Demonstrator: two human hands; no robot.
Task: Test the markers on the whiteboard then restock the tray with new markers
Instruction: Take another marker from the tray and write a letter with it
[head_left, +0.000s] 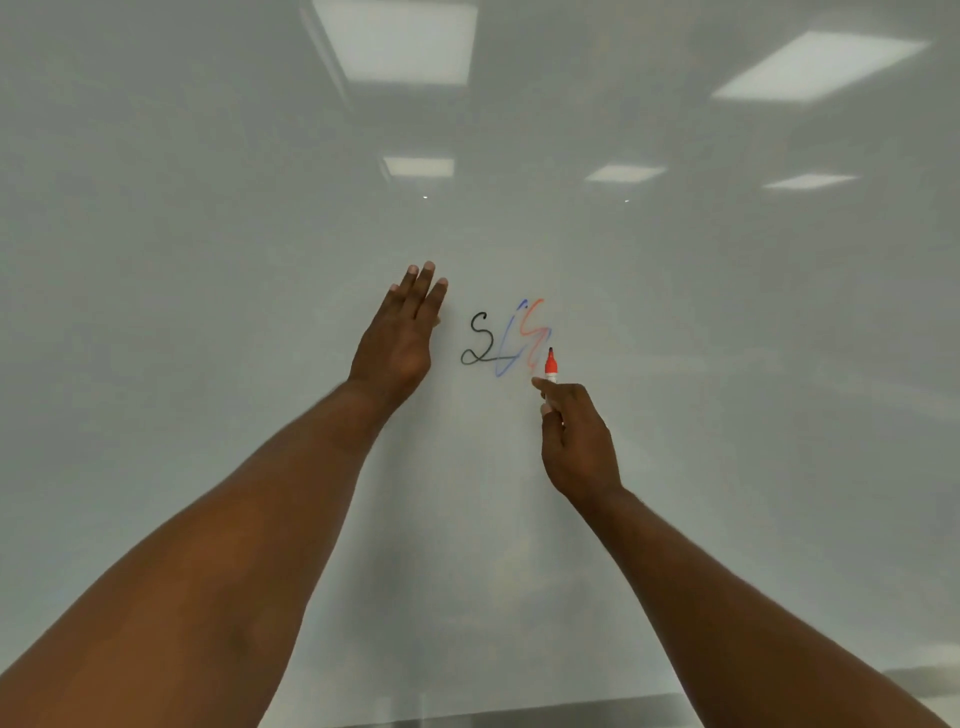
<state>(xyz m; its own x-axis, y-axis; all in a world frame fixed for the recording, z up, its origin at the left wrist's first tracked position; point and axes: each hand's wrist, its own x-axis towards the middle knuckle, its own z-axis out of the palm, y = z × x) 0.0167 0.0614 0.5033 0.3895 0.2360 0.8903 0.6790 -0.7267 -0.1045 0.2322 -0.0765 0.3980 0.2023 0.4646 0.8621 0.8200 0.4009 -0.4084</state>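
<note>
Hands first: the left hand (402, 332) lies flat against the glossy white whiteboard (727, 312) with its fingers straight and close together. The right hand (576, 441) pinches an uncapped marker with a red-orange collar and dark tip (550, 364), pointing up. The tip sits at the lower right end of a red squiggle (532, 322); whether it touches the board is unclear. Most of the barrel is hidden inside the fingers. A smeared blue squiggle (506, 364) overlaps the red one, and a looping black line (480, 343) lies just to the left, between the two hands. Rectangular ceiling lights (397, 39) reflect in the board. A dark strip (467, 714) along the bottom edge is cut off and too blurred to identify.
</note>
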